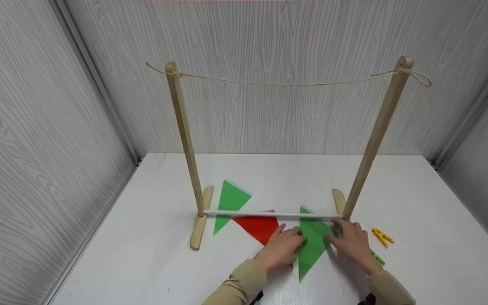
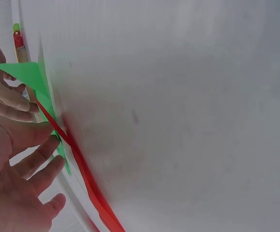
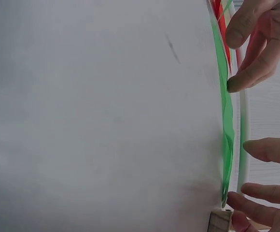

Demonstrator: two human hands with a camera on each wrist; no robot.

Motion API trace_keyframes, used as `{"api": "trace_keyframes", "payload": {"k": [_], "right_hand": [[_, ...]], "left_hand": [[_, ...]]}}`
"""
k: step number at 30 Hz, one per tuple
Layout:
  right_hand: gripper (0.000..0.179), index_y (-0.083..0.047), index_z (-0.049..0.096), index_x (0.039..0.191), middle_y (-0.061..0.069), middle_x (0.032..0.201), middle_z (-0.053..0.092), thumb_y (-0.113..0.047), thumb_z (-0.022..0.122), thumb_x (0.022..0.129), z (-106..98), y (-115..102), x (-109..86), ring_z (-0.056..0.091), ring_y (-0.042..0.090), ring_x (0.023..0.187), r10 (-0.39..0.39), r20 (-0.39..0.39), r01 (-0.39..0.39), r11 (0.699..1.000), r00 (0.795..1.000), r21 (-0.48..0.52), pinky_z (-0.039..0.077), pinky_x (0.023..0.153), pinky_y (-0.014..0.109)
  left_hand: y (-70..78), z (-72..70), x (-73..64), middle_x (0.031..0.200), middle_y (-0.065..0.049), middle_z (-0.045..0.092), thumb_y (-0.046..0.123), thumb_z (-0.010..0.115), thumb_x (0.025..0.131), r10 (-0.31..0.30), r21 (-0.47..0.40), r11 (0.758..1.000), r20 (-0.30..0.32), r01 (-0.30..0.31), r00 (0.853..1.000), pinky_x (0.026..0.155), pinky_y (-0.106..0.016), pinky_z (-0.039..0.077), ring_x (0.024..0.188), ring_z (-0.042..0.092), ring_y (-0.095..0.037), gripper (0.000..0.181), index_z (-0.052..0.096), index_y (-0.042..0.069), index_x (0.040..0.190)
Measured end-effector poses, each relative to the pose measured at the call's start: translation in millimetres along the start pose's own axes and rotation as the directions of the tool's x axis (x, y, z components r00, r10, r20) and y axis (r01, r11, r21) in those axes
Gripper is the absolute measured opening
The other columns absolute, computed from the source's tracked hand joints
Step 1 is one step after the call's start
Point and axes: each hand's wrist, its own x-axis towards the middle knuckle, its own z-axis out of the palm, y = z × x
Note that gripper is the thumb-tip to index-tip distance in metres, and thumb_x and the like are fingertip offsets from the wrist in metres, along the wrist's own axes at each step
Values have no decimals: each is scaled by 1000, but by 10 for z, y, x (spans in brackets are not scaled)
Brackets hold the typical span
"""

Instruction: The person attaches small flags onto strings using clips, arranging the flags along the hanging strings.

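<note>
A green triangular pennant [image 1: 311, 239] lies on the table in front of a white crossbar, its upper part passing under the bar. My left hand [image 1: 281, 248] is at its left edge, with fingertips touching the cloth. On the other side, my right hand [image 1: 352, 240] has its thumb at the pennant's right edge and its fingers near the foot of the right post. In the right wrist view, the thumb and fingers of my right hand [image 3: 270, 183] are spread along the green cloth. A red pennant [image 1: 254, 224] lies to the left, partly covered by my left hand.
Another green pennant [image 1: 233, 197] lies under the left end of the white crossbar [image 1: 248, 213]. Between the wooden left post [image 1: 184, 135] and right post [image 1: 377, 131] hangs a string [image 1: 278, 84]. Yellow clothespins [image 1: 381, 235] and a green clothespin [image 1: 377, 257] lie beyond my right hand.
</note>
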Motion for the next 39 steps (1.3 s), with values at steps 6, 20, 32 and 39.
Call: {"api": "trace_keyframes", "payload": {"k": [6,20,32,39], "right_hand": [[49,0,65,126,19,116,69,-27,75,86,14,26,17,56,38,110,-5,-16,5,1000,1000,5,36,86,52],[28,-5,72,105,9,96,69,-23,78,83,64,44,80,56,28,91,4,-26,-4,1000,1000,-26,33,76,42],[14,-6,77,92,6,83,67,-16,76,82,79,58,126,54,27,88,44,-14,-44,999,999,-4,31,77,43],[7,-9,77,86,4,82,70,-13,74,82,35,47,102,59,23,84,40,-8,-39,998,999,48,30,79,41]], "left_hand": [[15,-4,11,129,3,61,5,72,86,-18,-24,1000,33,19,999,123,-45,32,128,57,-13,39,68,19,123],[65,-27,19,143,4,60,5,64,93,-31,-20,999,51,32,998,124,-41,31,131,54,-18,43,66,21,133],[58,-17,10,142,5,58,8,62,94,-26,5,1000,43,26,999,125,-43,28,136,48,-18,44,62,19,137],[-2,-46,2,146,1,57,14,52,101,-67,-105,992,-15,66,998,125,-52,24,141,45,-21,42,56,19,142]]}}
